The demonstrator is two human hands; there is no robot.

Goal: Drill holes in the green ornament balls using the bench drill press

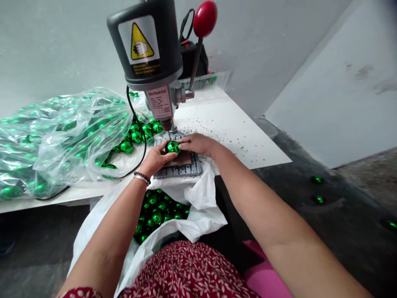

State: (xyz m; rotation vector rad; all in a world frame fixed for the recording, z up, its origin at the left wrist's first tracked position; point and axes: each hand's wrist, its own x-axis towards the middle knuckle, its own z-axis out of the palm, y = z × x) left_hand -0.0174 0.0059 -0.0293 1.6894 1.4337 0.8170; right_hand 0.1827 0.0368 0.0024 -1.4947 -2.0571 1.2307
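Note:
A shiny green ball (172, 147) sits under the bit of a mini bench drill (151, 45), over a brown board (182, 159) on the grey drill base (194, 167). From the left, my left hand (157, 157) grips it between thumb and fingers. My right hand (198, 143) closes on its right side with the fingertips. The drill bit (169, 135) comes down at the top of the ball; whether it has entered the surface I cannot tell. The red-knobbed lever (205, 18) stands up, with neither hand on it.
A clear plastic bag (71, 132) of green balls covers the table's left side, some spilling towards the drill. Dark shavings dot the white table (248, 145). Below its front edge, a white sack (201, 194) holds many green balls. Several balls lie on the floor (297, 198) at right.

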